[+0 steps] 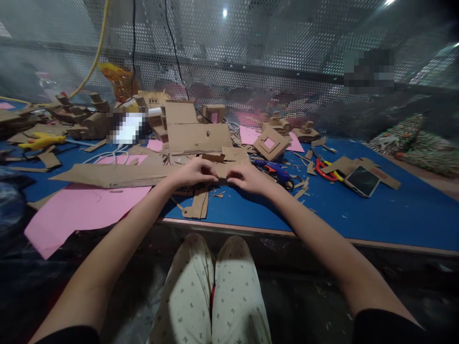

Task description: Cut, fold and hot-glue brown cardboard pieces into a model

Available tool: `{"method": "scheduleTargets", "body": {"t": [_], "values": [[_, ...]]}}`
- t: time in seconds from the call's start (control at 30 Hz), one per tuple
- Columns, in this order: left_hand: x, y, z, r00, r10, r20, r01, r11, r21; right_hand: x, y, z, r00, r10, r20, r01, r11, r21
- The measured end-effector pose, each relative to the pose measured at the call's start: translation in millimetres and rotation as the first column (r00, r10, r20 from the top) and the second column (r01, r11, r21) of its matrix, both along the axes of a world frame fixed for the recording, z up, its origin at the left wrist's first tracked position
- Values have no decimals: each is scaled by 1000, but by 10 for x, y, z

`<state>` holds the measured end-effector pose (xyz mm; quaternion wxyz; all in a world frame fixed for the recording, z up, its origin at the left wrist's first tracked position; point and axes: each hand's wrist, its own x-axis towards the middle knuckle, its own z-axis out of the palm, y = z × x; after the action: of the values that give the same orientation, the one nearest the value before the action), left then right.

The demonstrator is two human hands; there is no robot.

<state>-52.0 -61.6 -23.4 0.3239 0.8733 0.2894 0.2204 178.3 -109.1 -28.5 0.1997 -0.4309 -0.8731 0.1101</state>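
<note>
Between my two hands lies a small piece of corrugated cardboard [223, 170] near the front of the blue table. My left hand [195, 171] grips its left side with bent fingers. On its right side my right hand [247, 177] is closed in the same way, thumb toward the front edge. Part of the piece is hidden by my fingers. Just behind it stands a cardboard box form [199, 136] with an upright flap. A long cardboard strip [118, 175] runs leftward from under my left wrist. Small cardboard offcuts [196, 204] lie in front.
Right of my hands are a blue glue gun [274, 171], red-handled pliers [324, 171] and a phone [362, 181]. Pink paper [86, 208] hangs over the front edge at left. A yellow glue gun [41, 141] sits farther left. Perforated metal panels [229, 52] rise behind the table.
</note>
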Motion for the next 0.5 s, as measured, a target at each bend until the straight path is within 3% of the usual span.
{"method": "scheduleTargets", "body": {"t": [0.07, 0.13, 0.27, 0.33, 0.4, 0.47, 0.5], "values": [[-9, -9, 38, 999, 27, 47, -25, 999, -30, 9, 6, -16, 1000, 3, -9, -3, 1000, 15], [-27, 23, 59, 975, 126, 181, -116, 991, -67, 21, 14, -30, 999, 27, -41, -27, 1000, 2], [-93, 213, 0, 765, 446, 465, -416, 893, -172, 65, 43, -52, 980, 108, -168, -123, 989, -82], [-124, 319, -64, 684, 577, 446, -533, 813, -236, 98, 52, -54, 967, 132, -219, -160, 980, -117], [-142, 397, -130, 653, 654, 383, -594, 755, -278, 131, 51, -42, 962, 139, -233, -170, 978, -121], [-144, 447, -186, 675, 665, 319, -602, 746, -284, 159, 43, -19, 966, 142, -216, -165, 982, -88], [-140, 464, -209, 708, 641, 297, -579, 767, -276, 169, 39, -5, 970, 141, -199, -156, 986, -62]]}}
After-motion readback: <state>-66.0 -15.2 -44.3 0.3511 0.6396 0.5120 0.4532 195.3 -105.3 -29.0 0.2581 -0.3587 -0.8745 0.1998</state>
